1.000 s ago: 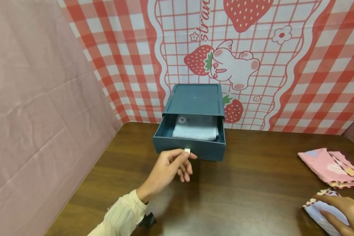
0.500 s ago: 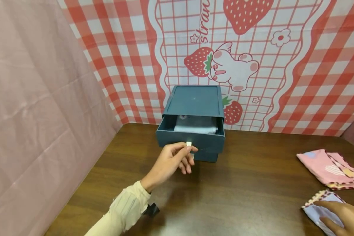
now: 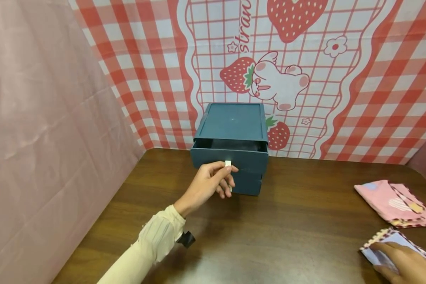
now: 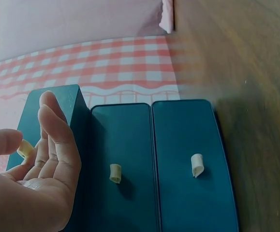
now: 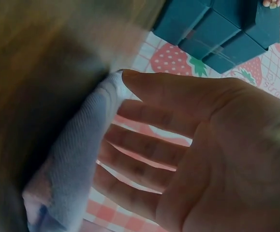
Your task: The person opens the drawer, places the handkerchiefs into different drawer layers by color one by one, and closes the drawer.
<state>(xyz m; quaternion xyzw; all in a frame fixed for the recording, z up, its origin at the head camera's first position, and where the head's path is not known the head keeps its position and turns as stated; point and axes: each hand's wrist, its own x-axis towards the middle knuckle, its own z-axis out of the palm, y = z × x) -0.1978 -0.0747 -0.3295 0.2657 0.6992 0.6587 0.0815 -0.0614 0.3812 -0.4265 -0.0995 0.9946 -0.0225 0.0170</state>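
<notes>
A dark teal drawer box stands against the back cloth, its top drawer partly out. My left hand pinches the pale tab on that drawer's front between thumb and finger. Two lower drawer fronts, each with a pale tab, sit flush in the left wrist view. Only a dark gap shows above the top drawer's front; its contents are hidden. At the lower right, my right hand rests on a folded lavender towel, the extended fingers and thumb touching it in the right wrist view.
A folded pink towel with a patterned edge lies beyond the lavender one. A strawberry-print checked cloth hangs behind the brown wooden table, and a pink cloth hangs along the left side.
My left hand has pushed the top drawer inward, away from me, and the white folded towel inside has gone out of sight. My right hand has stayed at the lavender towel, shifting slightly.
</notes>
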